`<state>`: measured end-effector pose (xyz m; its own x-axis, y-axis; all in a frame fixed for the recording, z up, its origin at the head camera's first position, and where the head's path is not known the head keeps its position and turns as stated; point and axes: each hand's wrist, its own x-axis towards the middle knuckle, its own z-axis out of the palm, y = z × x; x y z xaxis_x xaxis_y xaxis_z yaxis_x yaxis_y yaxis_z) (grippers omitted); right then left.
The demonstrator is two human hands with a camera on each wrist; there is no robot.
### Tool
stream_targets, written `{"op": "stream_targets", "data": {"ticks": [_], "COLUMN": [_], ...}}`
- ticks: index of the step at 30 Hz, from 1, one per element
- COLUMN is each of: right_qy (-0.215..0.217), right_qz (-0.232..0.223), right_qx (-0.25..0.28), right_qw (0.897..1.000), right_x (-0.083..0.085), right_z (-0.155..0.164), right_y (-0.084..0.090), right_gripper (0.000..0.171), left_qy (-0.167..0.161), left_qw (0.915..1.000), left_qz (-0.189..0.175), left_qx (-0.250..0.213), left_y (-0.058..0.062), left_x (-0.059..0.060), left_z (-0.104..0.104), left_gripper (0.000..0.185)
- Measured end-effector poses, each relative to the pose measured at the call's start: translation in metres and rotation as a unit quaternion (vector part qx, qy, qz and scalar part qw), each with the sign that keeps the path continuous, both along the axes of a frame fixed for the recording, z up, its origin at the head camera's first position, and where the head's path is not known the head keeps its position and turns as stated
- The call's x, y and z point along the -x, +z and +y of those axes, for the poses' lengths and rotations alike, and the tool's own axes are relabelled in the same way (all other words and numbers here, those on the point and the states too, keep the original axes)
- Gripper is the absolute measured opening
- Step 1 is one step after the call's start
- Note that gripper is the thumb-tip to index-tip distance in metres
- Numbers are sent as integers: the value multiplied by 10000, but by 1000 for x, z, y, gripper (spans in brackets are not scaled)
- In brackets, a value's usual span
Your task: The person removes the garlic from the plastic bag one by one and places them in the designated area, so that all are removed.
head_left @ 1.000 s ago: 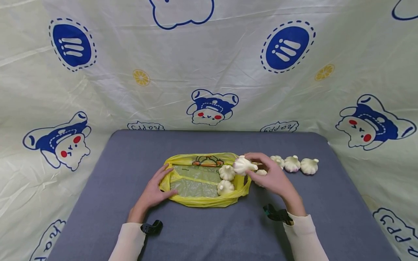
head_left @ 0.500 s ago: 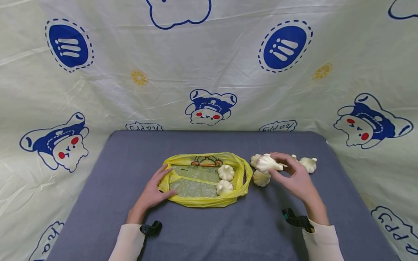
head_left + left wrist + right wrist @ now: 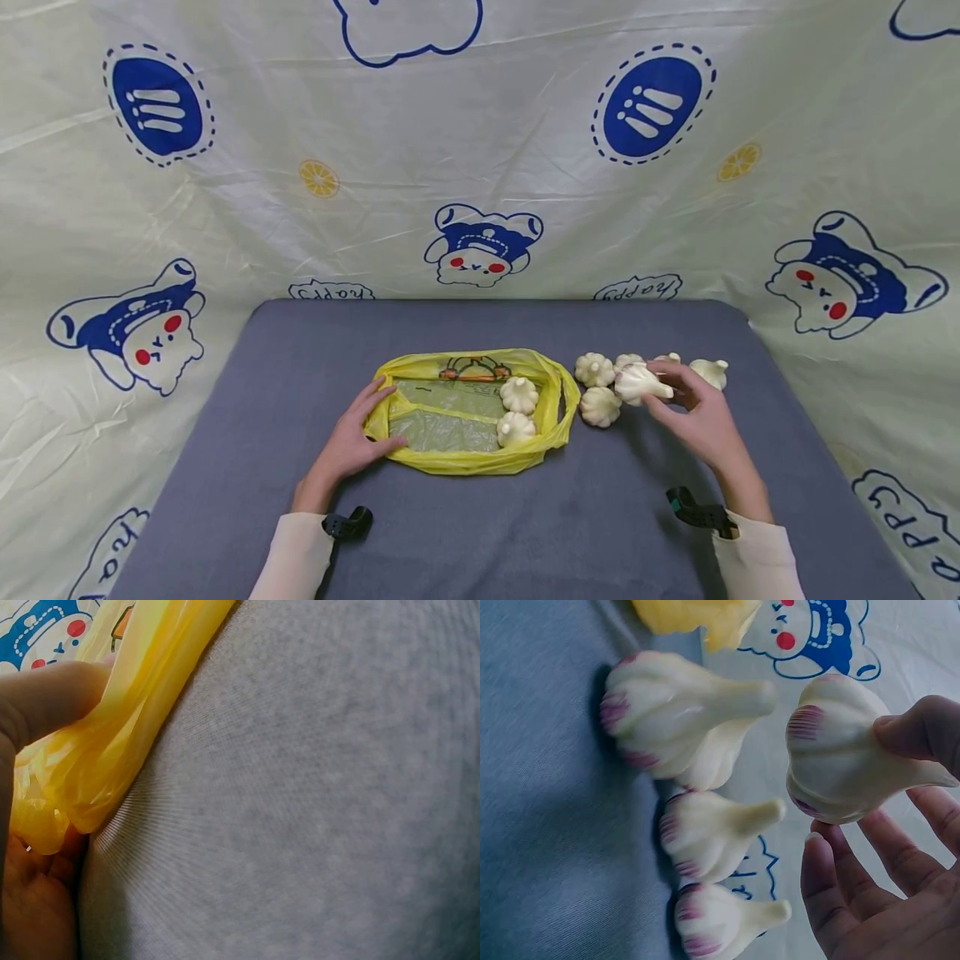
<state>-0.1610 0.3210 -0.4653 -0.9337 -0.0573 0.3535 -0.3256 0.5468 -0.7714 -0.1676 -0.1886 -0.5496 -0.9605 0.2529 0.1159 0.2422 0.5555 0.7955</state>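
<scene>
A: Which colours mark the bag (image 3: 465, 464) at the left hand (image 3: 352, 437)?

B: Translucent yellow, with orange-and-black print on the wall farther from the hands.

A: And the garlic bulb (image 3: 840, 750) in the right hand (image 3: 693, 412)?

B: Creamy white, streaked purple at its rounded end; the loose bulbs (image 3: 712, 832) near that hand bear similar purple stripes.

A: The tabletop (image 3: 480, 542) under both hands?

B: Plain grey-blue.

A: The curtain (image 3: 480, 142) beyond them?

B: Off-white, printed with blue-and-white cartoon animals (image 3: 483, 250) with red cheeks, blue ovals (image 3: 654, 108) ringed by dashes, and yellow-orange citrus slices (image 3: 319, 178).

A: Behind each hand?

B: Black wristbands (image 3: 701, 512); pale cream sleeves (image 3: 757, 554).
</scene>
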Motion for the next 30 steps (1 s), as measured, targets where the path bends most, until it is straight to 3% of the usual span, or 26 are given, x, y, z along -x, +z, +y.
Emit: {"op": "stream_targets", "data": {"ticks": [15,30], "right_qy": [-442,-424], "right_qz": [-569,-847], "right_qx": [-321,-540], "right_qw": [9969,9940], "right_x": [-2,-3], "right_z": [19,20], "right_y": [-34,-46], "right_gripper": [40,40], "left_qy": [20,16], "left_qw": [10000,10000], "left_qz": [-48,-13], "left_qx": [29,-4], "left_y": [1,1], "left_x": [0,0], "left_z": [0,0], "left_gripper": [81,82]}}
